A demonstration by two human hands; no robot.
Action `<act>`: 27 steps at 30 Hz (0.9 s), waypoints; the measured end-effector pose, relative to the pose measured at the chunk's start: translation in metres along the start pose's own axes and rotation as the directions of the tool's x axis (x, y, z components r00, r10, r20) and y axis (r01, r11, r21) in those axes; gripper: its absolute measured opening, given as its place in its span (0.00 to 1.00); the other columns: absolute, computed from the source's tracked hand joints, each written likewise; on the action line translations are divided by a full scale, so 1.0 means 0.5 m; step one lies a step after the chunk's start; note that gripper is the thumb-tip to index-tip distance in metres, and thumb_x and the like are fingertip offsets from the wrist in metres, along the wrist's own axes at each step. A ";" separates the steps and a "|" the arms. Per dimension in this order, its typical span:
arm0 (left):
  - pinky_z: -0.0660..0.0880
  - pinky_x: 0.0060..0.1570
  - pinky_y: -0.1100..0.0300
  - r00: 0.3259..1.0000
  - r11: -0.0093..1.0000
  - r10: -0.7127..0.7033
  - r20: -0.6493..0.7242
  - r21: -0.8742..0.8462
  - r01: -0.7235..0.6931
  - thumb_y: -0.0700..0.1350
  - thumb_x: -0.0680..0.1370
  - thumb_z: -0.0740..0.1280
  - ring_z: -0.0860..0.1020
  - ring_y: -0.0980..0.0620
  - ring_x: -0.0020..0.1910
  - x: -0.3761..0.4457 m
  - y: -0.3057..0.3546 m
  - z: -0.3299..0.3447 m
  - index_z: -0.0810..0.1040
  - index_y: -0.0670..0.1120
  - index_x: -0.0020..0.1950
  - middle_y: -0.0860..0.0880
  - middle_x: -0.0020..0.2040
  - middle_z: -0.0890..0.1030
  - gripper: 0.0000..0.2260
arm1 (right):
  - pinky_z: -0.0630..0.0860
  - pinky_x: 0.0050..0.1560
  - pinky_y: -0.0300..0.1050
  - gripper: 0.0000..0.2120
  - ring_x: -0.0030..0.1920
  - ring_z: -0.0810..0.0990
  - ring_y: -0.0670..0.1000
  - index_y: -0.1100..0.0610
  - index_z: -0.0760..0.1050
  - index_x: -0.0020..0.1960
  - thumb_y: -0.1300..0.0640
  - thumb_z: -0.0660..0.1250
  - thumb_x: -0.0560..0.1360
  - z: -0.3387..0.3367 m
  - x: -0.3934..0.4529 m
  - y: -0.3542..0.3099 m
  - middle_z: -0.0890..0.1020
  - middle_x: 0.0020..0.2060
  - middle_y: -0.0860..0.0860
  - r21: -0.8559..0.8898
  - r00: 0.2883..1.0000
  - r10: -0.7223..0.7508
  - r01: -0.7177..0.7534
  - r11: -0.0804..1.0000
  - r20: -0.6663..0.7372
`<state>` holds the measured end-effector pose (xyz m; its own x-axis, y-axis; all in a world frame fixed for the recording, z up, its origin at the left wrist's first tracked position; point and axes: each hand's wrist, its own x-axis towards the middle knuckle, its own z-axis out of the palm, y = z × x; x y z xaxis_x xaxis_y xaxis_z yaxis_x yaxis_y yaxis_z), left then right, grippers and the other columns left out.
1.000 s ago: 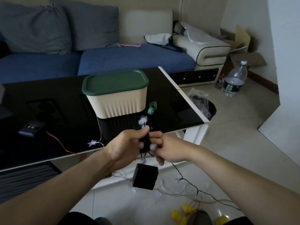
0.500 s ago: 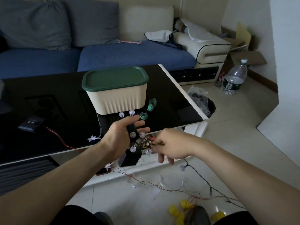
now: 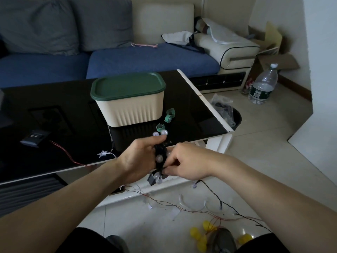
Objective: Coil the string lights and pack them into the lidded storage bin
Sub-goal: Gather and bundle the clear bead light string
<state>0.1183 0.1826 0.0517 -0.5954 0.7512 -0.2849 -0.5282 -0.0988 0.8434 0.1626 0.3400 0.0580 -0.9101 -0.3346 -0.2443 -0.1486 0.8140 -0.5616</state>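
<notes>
Bin [image 3: 131, 110] on table [image 3: 197, 114] (sofa [image 3: 145, 59] behind)

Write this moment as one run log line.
left hand: holds light coil | right hand: pinches wire | bin: lid on

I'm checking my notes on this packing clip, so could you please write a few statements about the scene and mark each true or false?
1. The green lid sits on the storage bin. True.
2. The left hand holds a bundle of string lights. True.
3. The bin stands on the floor. False: it stands on the black table.
4. The right hand rests flat on the table. False: it pinches the wire at the bundle.
5. More wire trails over the floor. True.
</notes>
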 end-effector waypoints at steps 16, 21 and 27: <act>0.65 0.32 0.62 0.985 0.886 -0.146 0.090 0.455 0.089 0.52 0.76 0.66 0.60 0.51 0.22 -0.007 -0.014 -0.031 0.69 0.40 0.31 0.47 0.23 0.60 0.20 | 0.70 0.30 0.31 0.13 0.26 0.75 0.39 0.55 0.80 0.36 0.52 0.82 0.65 -0.043 -0.003 0.055 0.78 0.24 0.41 0.310 0.953 0.018 0.081 0.947 -0.303; 0.58 0.27 0.61 0.989 0.917 -0.127 0.078 0.390 0.087 0.48 0.80 0.64 0.61 0.54 0.21 -0.012 -0.019 -0.033 0.76 0.45 0.33 0.49 0.23 0.63 0.16 | 0.75 0.34 0.36 0.09 0.30 0.75 0.40 0.53 0.80 0.40 0.51 0.79 0.69 -0.031 0.006 0.075 0.79 0.29 0.44 0.352 0.956 0.012 0.097 0.931 -0.294; 0.59 0.28 0.61 0.997 0.992 0.022 -0.075 0.122 -0.013 0.51 0.77 0.62 0.61 0.54 0.21 -0.008 -0.010 -0.032 0.72 0.45 0.37 0.52 0.23 0.62 0.13 | 0.75 0.46 0.40 0.14 0.41 0.82 0.46 0.54 0.80 0.44 0.44 0.66 0.79 -0.034 -0.003 0.094 0.86 0.42 0.49 0.288 0.990 0.129 -0.139 0.947 0.054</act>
<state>0.1134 0.1697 0.0413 -0.6511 0.6974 -0.2995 -0.4427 -0.0285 0.8962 0.1503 0.3868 0.0453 -0.8994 -0.2521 -0.3572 0.0973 0.6810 -0.7258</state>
